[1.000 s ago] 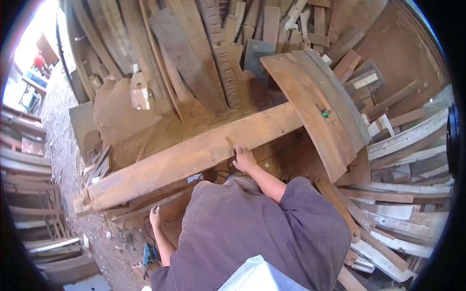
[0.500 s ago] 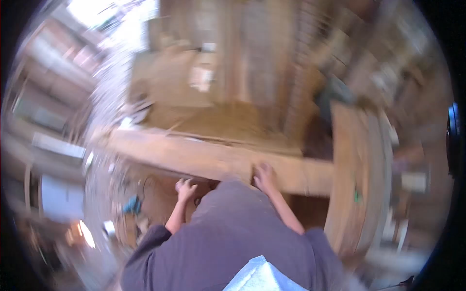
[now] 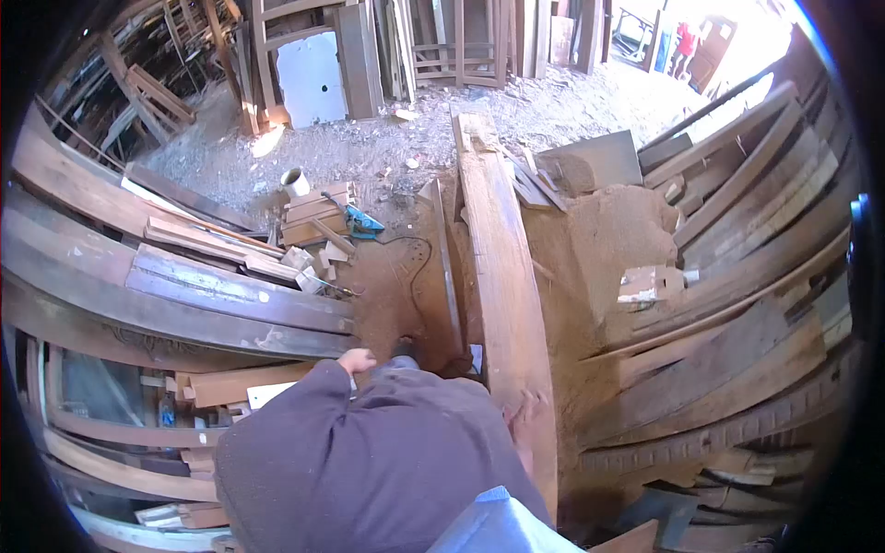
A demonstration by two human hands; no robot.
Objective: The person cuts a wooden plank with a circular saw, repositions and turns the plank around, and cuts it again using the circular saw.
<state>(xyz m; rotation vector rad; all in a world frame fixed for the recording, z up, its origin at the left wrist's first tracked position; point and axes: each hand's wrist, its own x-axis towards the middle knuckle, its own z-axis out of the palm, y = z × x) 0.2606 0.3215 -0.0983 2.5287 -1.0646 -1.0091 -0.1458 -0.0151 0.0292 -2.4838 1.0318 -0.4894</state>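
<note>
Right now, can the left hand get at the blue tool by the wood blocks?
Probably not without a step or stoop: the left hand is close to the body, the blue tool well ahead and low. The way looks free, though, mostly dusty ground between.

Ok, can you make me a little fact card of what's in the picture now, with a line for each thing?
Left hand: in front of the dark shirt, nothing seen in it
Right hand: on the long plank, a bit blurry
Tool: blue tool, beside wood pieces
Container: pale cup, behind the wood pieces
Far away: person in red, upper right
</note>
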